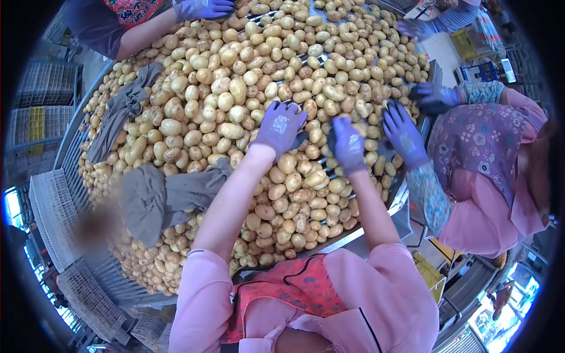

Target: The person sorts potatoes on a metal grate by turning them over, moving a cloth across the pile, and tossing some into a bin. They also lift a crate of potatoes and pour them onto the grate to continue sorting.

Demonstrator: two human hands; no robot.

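Note:
A wide heap of pale yellow-brown potatoes [232, 130] lies in front of me. My left hand [279, 126], in a purple glove with dark fingertips, rests palm down on the potatoes. Its fingers are stretched forward and slightly apart. Just to its right, my right hand [349, 144], gloved the same way, is low over the potatoes. Motion blurs its edges and its fingers point away from me. Whether a potato is under its palm is hidden.
Grey cloths [154, 200] lie on the heap at left. A slatted metal table [73, 167] carries the potatoes. White crates [54, 215] stand at left. A co-worker's gloved hand [405, 132] reaches in from the right; another co-worker's hand [203, 8] is at the top.

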